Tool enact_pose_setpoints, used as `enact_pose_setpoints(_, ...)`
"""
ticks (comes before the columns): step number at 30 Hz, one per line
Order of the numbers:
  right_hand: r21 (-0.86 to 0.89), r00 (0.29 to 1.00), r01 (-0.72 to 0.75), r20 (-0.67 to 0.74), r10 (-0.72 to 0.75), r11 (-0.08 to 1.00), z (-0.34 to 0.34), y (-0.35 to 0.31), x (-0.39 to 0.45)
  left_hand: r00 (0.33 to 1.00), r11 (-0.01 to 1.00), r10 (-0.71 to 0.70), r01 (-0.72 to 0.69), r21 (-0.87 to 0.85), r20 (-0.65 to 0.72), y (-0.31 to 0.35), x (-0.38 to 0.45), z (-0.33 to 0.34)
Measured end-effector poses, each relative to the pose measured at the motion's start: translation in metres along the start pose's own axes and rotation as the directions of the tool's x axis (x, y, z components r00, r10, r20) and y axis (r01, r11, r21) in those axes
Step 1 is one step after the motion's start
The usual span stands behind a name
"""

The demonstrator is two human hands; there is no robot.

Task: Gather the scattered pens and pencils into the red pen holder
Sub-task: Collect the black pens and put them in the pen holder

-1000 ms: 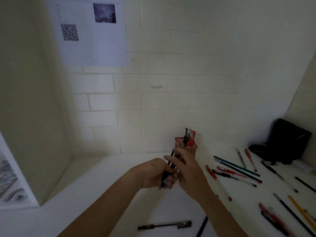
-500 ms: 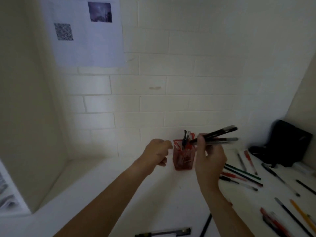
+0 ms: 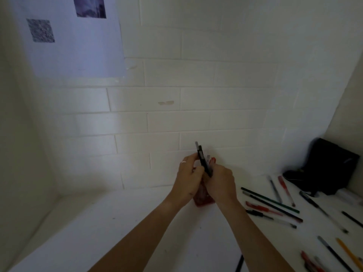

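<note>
The red pen holder (image 3: 203,200) stands on the white desk near the back wall, mostly hidden behind both hands. My right hand (image 3: 221,182) grips a bundle of black pens (image 3: 203,160), held nearly upright with their lower ends at the holder's mouth. My left hand (image 3: 188,178) is wrapped around the holder's left side and touches the pens. Several loose pens and pencils lie scattered to the right: a green pencil (image 3: 270,200), red pens (image 3: 263,209), black pens (image 3: 322,212) and a yellow pencil (image 3: 348,254).
A black pouch (image 3: 330,167) sits in the right back corner. A sheet with a printed code (image 3: 74,36) hangs on the brick wall. A side panel (image 3: 19,134) closes off the left. One black pen (image 3: 239,264) lies at the bottom edge.
My right hand has swung the black pens from lying sideways to nearly upright over the holder. My left hand has moved in against the holder.
</note>
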State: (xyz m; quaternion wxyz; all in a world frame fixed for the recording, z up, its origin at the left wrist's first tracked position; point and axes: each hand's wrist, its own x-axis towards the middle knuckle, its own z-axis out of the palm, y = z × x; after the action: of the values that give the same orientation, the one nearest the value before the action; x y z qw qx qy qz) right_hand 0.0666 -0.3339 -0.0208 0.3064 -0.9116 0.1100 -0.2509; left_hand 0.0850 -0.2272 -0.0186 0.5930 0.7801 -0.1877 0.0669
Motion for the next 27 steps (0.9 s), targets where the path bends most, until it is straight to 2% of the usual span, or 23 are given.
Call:
enact_pose_setpoints(3,-0.091,1.000,-0.002,-0.009,0.001,0.996,0.001,-0.004,0.000,0.999,0.999,-0.001,0.003,0.048,-0.045,0.002,0.009,0.009)
enact_pose_setpoints(8,-0.140,0.992,0.124,-0.002,-0.126,0.982,0.002,-0.002,-0.007,0.989,0.994,-0.096,0.100,0.034,-0.112,0.001,0.022,0.019)
enact_pose_setpoints(12,0.040,0.995,0.104,-0.006,-0.104,0.994,0.008,0.010,0.001,0.969,0.991,-0.131,0.123,-0.053,-0.208,-0.006,0.031,0.019)
enact_pose_setpoints(15,0.221,0.985,0.069,-0.171,-0.031,0.973,0.005,0.015,0.002,0.967,0.993,-0.119,0.110,-0.049,-0.224,-0.008,0.036,0.016)
enact_pose_setpoints(18,0.344,0.951,0.059,-0.305,0.052,0.937,-0.005,0.016,0.000,0.977,0.996,-0.082,0.084,0.003,-0.197,-0.006,0.042,0.012)
enact_pose_setpoints(21,0.466,0.951,0.071,-0.300,0.082,0.882,-0.014,0.015,0.002,0.991,0.991,-0.046,0.061,0.118,-0.126,-0.005,0.048,0.010)
enact_pose_setpoints(24,0.407,0.967,0.112,-0.253,-0.006,0.907,-0.010,0.020,0.006,0.998,0.971,0.030,-0.014,0.237,-0.063,-0.007,0.049,0.011)
enact_pose_setpoints(27,0.345,0.956,0.178,-0.281,-0.079,0.921,-0.005,0.023,0.002,0.997,0.967,0.061,-0.046,0.249,-0.053,-0.006,0.049,0.012)
